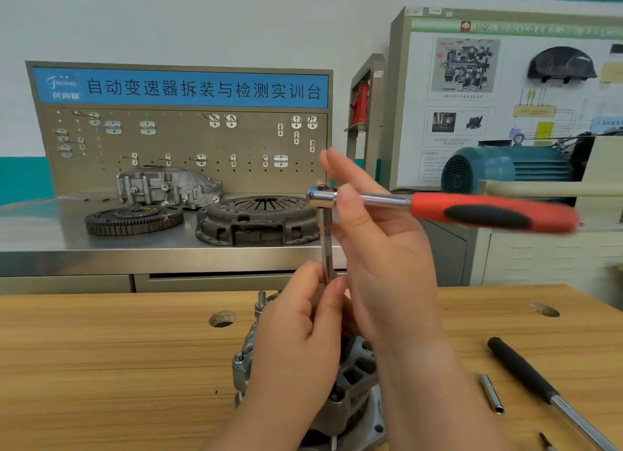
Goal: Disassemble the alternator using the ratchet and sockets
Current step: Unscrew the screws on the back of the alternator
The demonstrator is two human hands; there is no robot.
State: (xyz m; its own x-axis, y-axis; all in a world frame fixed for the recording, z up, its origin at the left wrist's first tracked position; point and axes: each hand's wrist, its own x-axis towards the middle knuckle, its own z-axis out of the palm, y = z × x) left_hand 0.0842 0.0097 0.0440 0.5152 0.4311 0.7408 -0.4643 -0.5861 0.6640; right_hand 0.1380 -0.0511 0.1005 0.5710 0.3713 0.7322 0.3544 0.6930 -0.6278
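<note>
A grey metal alternator (354, 383) stands on the wooden bench (101, 366), largely hidden behind my hands. Above it a ratchet (488, 213) with a red and black handle points right, its chrome head (320, 199) carrying a long extension bar (327, 248) that runs straight down. My left hand (300, 343) pinches the lower end of that bar just over the alternator. My right hand (381, 248) holds the ratchet near its head, thumb on the head and the other fingers stretched upward. The socket end and the bolt are hidden.
On the bench to the right lie a black-handled tool with a chrome shaft (546, 393) and a loose chrome socket (492, 395). Round holes (222, 318) pierce the bench top. Behind, a steel table holds a clutch plate (259, 220), a flywheel (135, 219) and a housing (168, 186).
</note>
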